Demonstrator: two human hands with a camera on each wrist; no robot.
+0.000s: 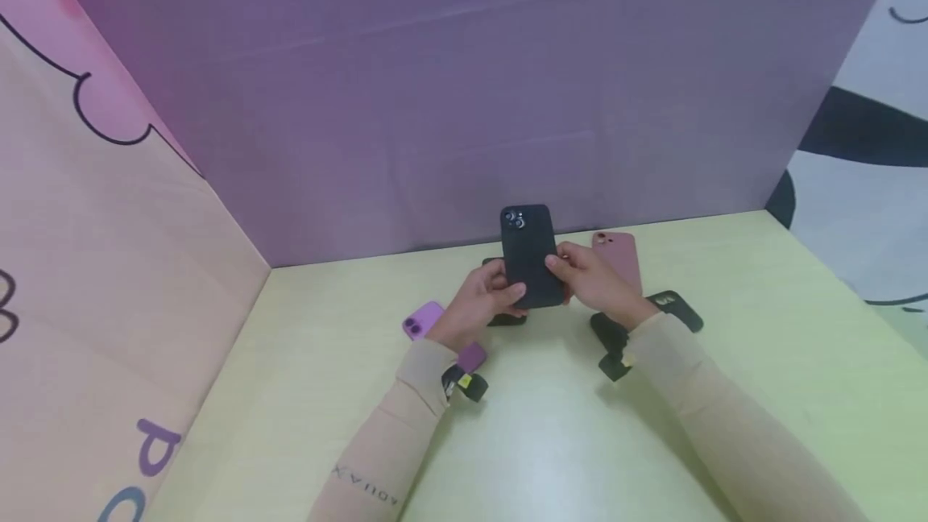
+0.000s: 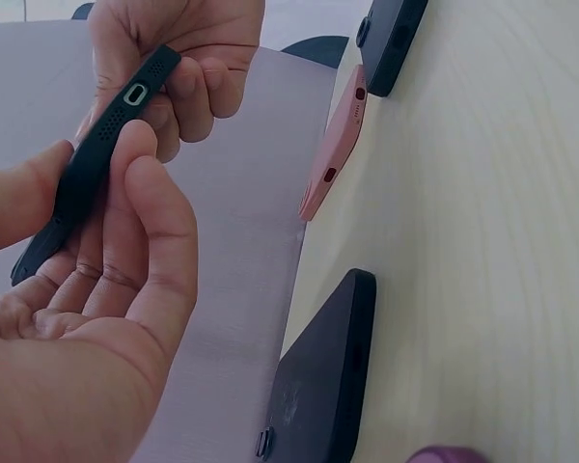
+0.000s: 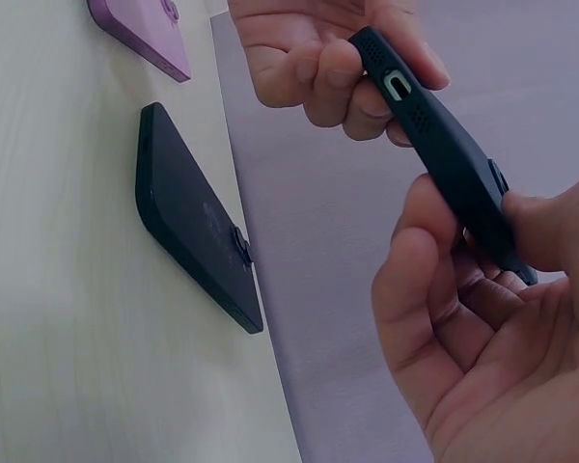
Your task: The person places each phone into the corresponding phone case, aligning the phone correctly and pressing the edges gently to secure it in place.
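Both hands hold a black phone case [image 1: 529,252] upright above the table's far edge, camera cut-out at the top. My left hand [image 1: 487,296] grips its lower left side and my right hand [image 1: 589,276] grips its right side. In the left wrist view the case [image 2: 96,159] shows edge-on between my left hand's thumb and fingers [image 2: 140,222], with the right hand [image 2: 179,58] pinching its end. The right wrist view shows the case [image 3: 444,145] between my right hand [image 3: 463,318] and left hand [image 3: 318,58].
On the yellow-green table [image 1: 551,425] lie a purple phone [image 1: 423,318], a pink phone [image 1: 619,256], a black phone [image 1: 507,317] under the hands and a dark one [image 1: 677,308] on the right. Purple and pink panels wall the back and left.
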